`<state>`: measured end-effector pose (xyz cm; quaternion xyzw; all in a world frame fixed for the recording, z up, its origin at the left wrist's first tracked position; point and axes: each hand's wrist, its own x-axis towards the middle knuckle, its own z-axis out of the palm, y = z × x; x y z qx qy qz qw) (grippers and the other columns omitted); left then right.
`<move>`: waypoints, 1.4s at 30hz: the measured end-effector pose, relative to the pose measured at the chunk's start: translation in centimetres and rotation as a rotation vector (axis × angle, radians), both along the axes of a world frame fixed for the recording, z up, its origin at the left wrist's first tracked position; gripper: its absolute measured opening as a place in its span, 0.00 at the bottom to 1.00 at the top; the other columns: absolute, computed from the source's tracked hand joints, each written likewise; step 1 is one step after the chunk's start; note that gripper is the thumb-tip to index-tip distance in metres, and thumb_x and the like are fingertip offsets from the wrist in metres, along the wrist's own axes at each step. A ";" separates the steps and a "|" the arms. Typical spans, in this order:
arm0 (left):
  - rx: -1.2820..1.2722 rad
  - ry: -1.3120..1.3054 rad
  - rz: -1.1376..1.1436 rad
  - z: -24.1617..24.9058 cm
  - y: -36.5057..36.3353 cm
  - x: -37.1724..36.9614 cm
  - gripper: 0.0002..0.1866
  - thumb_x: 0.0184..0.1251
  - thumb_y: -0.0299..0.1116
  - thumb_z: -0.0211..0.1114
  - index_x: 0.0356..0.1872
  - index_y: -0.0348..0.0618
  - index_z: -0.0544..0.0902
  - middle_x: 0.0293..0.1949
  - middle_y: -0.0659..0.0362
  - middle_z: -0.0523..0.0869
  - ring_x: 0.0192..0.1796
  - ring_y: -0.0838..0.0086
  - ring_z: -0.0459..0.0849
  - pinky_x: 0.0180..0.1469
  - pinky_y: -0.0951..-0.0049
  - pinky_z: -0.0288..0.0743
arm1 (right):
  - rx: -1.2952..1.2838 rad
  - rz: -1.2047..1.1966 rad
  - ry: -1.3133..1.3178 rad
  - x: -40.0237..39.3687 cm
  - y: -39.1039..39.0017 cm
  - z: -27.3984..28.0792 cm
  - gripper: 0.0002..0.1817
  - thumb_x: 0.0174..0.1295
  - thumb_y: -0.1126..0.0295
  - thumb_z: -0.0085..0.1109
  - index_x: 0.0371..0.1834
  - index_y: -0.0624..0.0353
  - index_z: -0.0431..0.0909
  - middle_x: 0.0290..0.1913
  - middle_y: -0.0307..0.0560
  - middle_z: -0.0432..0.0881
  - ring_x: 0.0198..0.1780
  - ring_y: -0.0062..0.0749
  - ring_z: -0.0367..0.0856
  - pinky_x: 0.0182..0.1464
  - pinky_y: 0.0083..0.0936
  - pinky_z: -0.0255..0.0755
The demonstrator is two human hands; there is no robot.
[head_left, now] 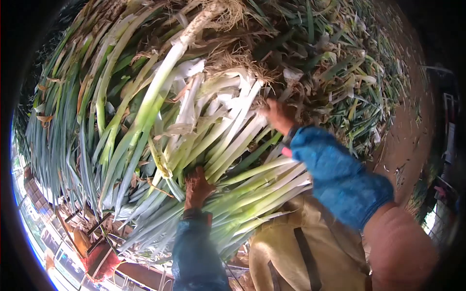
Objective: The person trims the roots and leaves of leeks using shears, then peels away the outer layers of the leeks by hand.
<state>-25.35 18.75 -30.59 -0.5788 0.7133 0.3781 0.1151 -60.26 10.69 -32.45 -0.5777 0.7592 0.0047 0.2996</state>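
A large heap of long green onions (160,92) with white stems and brown roots fills the view. My left hand (198,188), in a blue sleeve, is on the green stalks below the bundle's pale stems; what its fingers hold is partly hidden. At the root end of the white stems (242,106), my right hand (280,116) touches the bundle, its fingers slightly blurred. More stalks (272,182) lie across below my right forearm, close to my body.
Cut leaves and scraps (349,72) are piled at the upper right. Brown ground (407,140) shows at the right. A red object (101,262) and metal bars are at the lower left. My tan apron (286,252) is at the bottom.
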 end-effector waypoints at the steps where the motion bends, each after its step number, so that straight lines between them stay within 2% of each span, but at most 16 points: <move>1: 0.016 -0.008 0.001 0.3 0.0 -0.2 0.35 0.31 0.32 0.72 0.48 0.37 0.68 0.45 0.41 0.76 0.50 0.45 0.72 0.56 0.52 0.62 | 0.014 0.119 0.046 -2.2 -1.1 1.0 0.18 0.59 0.56 0.54 0.44 0.58 0.77 0.39 0.55 0.81 0.39 0.49 0.81 0.41 0.39 0.75; 5: -0.017 0.004 -0.008 0.0 -0.3 -0.4 0.35 0.32 0.31 0.71 0.48 0.36 0.68 0.45 0.39 0.76 0.51 0.45 0.72 0.54 0.52 0.64 | -0.294 0.313 0.290 -16.5 -2.7 2.9 0.12 0.58 0.61 0.55 0.34 0.59 0.80 0.31 0.53 0.81 0.34 0.45 0.80 0.37 0.41 0.74; 8: -0.080 -0.001 -0.031 0.3 -0.1 0.0 0.35 0.31 0.31 0.72 0.48 0.35 0.69 0.44 0.39 0.76 0.51 0.45 0.73 0.53 0.53 0.65 | -0.323 -0.032 0.242 -27.1 -2.4 7.5 0.12 0.63 0.66 0.45 0.37 0.60 0.78 0.23 0.58 0.78 0.31 0.44 0.81 0.34 0.40 0.72; 9: -0.102 0.002 -0.045 0.5 -0.4 -0.4 0.34 0.31 0.31 0.72 0.47 0.35 0.69 0.44 0.39 0.76 0.51 0.45 0.73 0.53 0.53 0.66 | -0.101 0.178 0.671 -27.6 -2.4 9.7 0.13 0.60 0.70 0.46 0.45 0.58 0.76 0.24 0.57 0.78 0.31 0.44 0.81 0.33 0.41 0.72; 11: -0.006 -0.022 -0.017 0.8 -1.0 -0.7 0.34 0.31 0.31 0.73 0.46 0.35 0.70 0.43 0.39 0.77 0.50 0.45 0.74 0.53 0.53 0.67 | -0.158 0.263 0.647 -25.1 -0.3 10.3 0.15 0.57 0.74 0.47 0.48 0.57 0.74 0.28 0.57 0.78 0.32 0.46 0.81 0.33 0.42 0.72; 13: 0.073 -0.052 -0.001 1.0 -1.2 -0.5 0.34 0.30 0.31 0.73 0.46 0.35 0.70 0.42 0.40 0.78 0.48 0.45 0.75 0.52 0.53 0.68 | -0.236 0.333 0.343 -17.6 1.8 11.7 0.18 0.53 0.79 0.52 0.49 0.56 0.75 0.35 0.54 0.79 0.32 0.45 0.80 0.33 0.39 0.73; 15: 0.130 -0.072 -0.007 0.8 -1.5 -0.5 0.34 0.30 0.31 0.74 0.46 0.35 0.70 0.40 0.40 0.79 0.47 0.44 0.76 0.51 0.53 0.69 | -0.070 0.052 -0.475 -10.3 6.1 7.4 0.16 0.53 0.78 0.56 0.47 0.61 0.76 0.36 0.47 0.78 0.33 0.30 0.79 0.33 0.26 0.75; 16: 0.149 -0.049 0.004 1.1 -1.7 -0.7 0.34 0.30 0.31 0.73 0.46 0.35 0.70 0.39 0.40 0.79 0.46 0.44 0.77 0.50 0.54 0.70 | 0.298 -0.292 -0.850 -5.8 8.0 5.9 0.11 0.55 0.75 0.57 0.41 0.62 0.77 0.31 0.39 0.77 0.32 0.22 0.77 0.28 0.22 0.73; 17: 0.169 -0.030 0.016 1.8 -1.9 -0.7 0.34 0.30 0.31 0.73 0.45 0.35 0.70 0.39 0.40 0.80 0.45 0.44 0.77 0.49 0.54 0.71 | 0.612 -0.525 -0.802 -0.1 7.9 8.5 0.06 0.57 0.70 0.57 0.35 0.59 0.76 0.31 0.37 0.75 0.30 0.21 0.77 0.25 0.21 0.71; 19: 0.172 -0.019 0.015 3.2 -2.2 -0.6 0.34 0.30 0.31 0.73 0.45 0.35 0.70 0.38 0.40 0.80 0.44 0.44 0.78 0.47 0.54 0.72 | 0.893 -0.915 -1.366 5.8 13.0 2.3 0.13 0.57 0.58 0.63 0.35 0.54 0.73 0.29 0.34 0.69 0.30 0.26 0.76 0.24 0.23 0.70; 21: 0.145 -0.016 -0.016 4.1 -2.2 -1.0 0.34 0.30 0.31 0.73 0.46 0.35 0.70 0.37 0.40 0.81 0.42 0.44 0.79 0.46 0.53 0.73 | 0.851 -1.190 -1.539 10.8 13.5 1.3 0.20 0.52 0.53 0.69 0.40 0.49 0.73 0.36 0.36 0.67 0.43 0.32 0.73 0.38 0.32 0.70; 24: 0.212 0.050 0.021 5.2 -1.9 -2.0 0.34 0.30 0.32 0.73 0.46 0.36 0.69 0.37 0.40 0.81 0.42 0.45 0.79 0.45 0.54 0.73 | 0.464 -1.377 -1.537 12.4 12.8 2.5 0.17 0.54 0.58 0.67 0.42 0.52 0.75 0.37 0.38 0.73 0.43 0.33 0.74 0.41 0.33 0.70; 28: 0.246 0.231 0.030 5.3 1.3 -2.9 0.37 0.29 0.34 0.72 0.49 0.38 0.70 0.37 0.43 0.79 0.42 0.47 0.78 0.42 0.54 0.73 | 0.368 -1.304 -1.492 7.8 13.4 6.0 0.11 0.57 0.64 0.62 0.40 0.57 0.77 0.38 0.39 0.80 0.37 0.30 0.78 0.41 0.31 0.74; 31: -0.137 0.423 -0.218 5.2 4.8 -4.5 0.42 0.27 0.35 0.71 0.53 0.34 0.68 0.50 0.41 0.73 0.53 0.46 0.71 0.55 0.56 0.67 | 0.264 -1.276 -1.403 3.8 16.1 8.5 0.07 0.59 0.69 0.58 0.38 0.59 0.78 0.38 0.43 0.82 0.39 0.31 0.80 0.41 0.31 0.75; 38: 0.008 0.242 -0.246 4.2 7.8 -4.2 0.45 0.27 0.34 0.71 0.57 0.36 0.64 0.55 0.44 0.67 0.57 0.48 0.66 0.61 0.53 0.59 | 0.195 -1.444 -1.143 -4.8 18.5 8.9 0.11 0.61 0.67 0.57 0.45 0.57 0.73 0.40 0.44 0.79 0.35 0.29 0.79 0.35 0.31 0.76; 42: 0.036 0.130 -0.308 4.7 7.5 -4.9 0.49 0.29 0.35 0.72 0.62 0.40 0.61 0.55 0.44 0.67 0.56 0.47 0.66 0.60 0.52 0.59 | -0.322 -0.632 -0.541 -8.9 17.1 8.2 0.27 0.57 0.56 0.62 0.56 0.58 0.68 0.48 0.49 0.75 0.37 0.40 0.80 0.39 0.33 0.76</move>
